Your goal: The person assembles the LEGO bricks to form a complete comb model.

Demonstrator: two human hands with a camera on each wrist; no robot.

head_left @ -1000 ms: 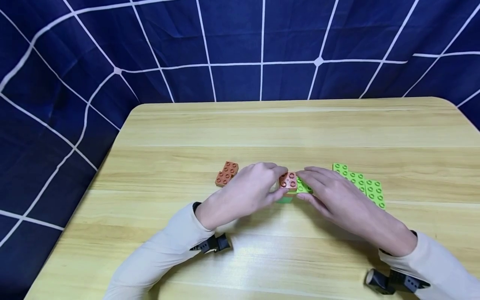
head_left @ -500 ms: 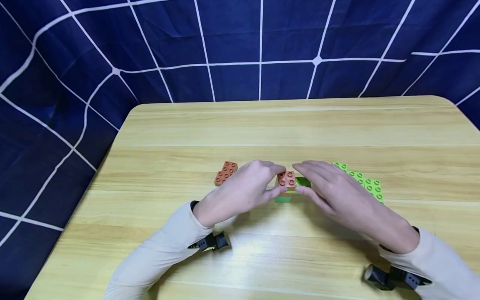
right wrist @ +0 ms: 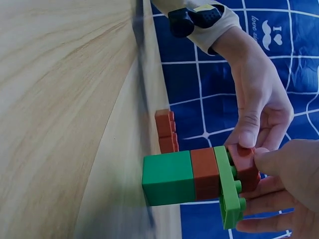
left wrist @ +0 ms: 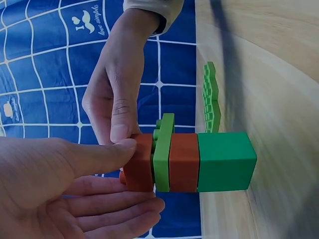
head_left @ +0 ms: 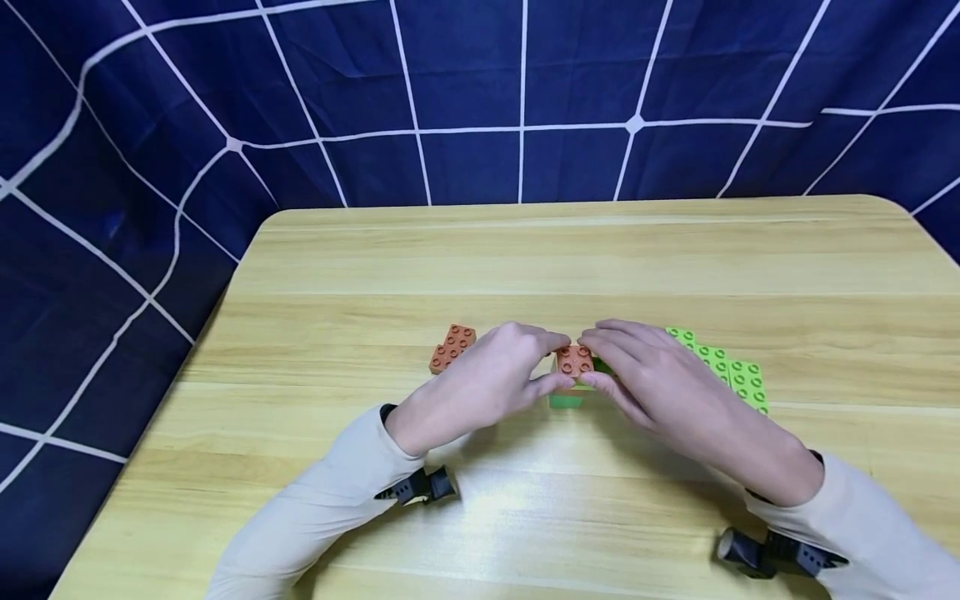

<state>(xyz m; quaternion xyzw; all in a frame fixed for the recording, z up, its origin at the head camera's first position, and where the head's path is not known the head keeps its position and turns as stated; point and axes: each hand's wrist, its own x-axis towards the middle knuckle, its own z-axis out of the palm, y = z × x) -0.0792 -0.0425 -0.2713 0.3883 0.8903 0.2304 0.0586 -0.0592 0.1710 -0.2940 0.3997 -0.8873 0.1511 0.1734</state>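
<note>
A small tower of toy building bricks stands on the table between both hands. Its base is a dark green block [left wrist: 227, 162], followed upward by an orange-red brick [left wrist: 183, 162] and a thin light green brick [right wrist: 227, 186]. The top orange-red brick [head_left: 575, 361] sits over one end of the light green one, whose other end juts out toward the right hand. My left hand [head_left: 487, 379] pinches this top brick from the left, thumb in front and fingers behind. From the right, my right hand [head_left: 667, 379] pinches it too, thumb near the left thumb.
Orange-red bricks [head_left: 453, 348] lie on the wooden table [head_left: 360, 292] left of the tower, partly behind the left hand. Light green bricks [head_left: 746, 382] form a stepped row at the right, partly behind the right hand. A blue grid-patterned cloth [head_left: 465, 83] hangs behind.
The right hand has shifted left, its fingertips coming from the light green brick onto the top orange-red brick. The left hand keeps its pinch in nearly the same place.
</note>
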